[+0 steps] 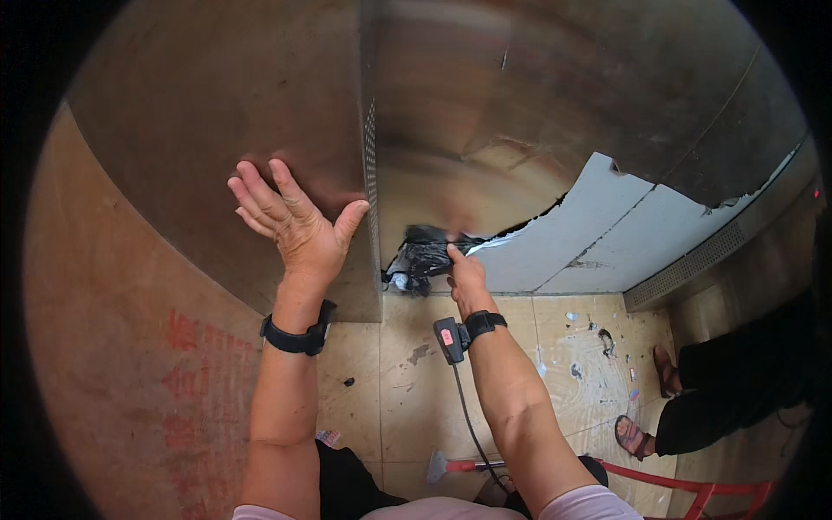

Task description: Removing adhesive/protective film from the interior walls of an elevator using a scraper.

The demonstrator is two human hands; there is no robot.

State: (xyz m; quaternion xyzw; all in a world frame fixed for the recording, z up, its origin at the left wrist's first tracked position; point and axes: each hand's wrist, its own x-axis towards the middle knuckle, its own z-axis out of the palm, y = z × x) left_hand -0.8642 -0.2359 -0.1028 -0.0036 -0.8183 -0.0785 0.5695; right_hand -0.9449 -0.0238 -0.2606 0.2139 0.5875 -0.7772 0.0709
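My left hand (pixel 305 231) is spread against the brown, shiny wall panel (pixel 195 130), its thumb at the panel's edge by a perforated strip (pixel 371 156). It holds nothing. Low in the corner, my right hand (pixel 467 276) grips a crumpled piece of black film (pixel 426 253), thumb on top and fingers partly hidden. The film lies at the foot of the reflective back wall (pixel 455 162). To its right, a torn, ragged edge borders a pale grey-white area (pixel 552 253) of that wall. Each wrist wears a black strap; the right one carries a small device (pixel 450 340) with a cable.
Scraps (pixel 608 341) and smears mark the tiled floor (pixel 416 390). A scraper (pixel 439 467) with a red-and-grey handle lies near my feet. Another person's sandalled feet (pixel 630 434) and dark trousers are at right, above a red metal frame (pixel 682 484). Red writing marks the left board (pixel 182 383).
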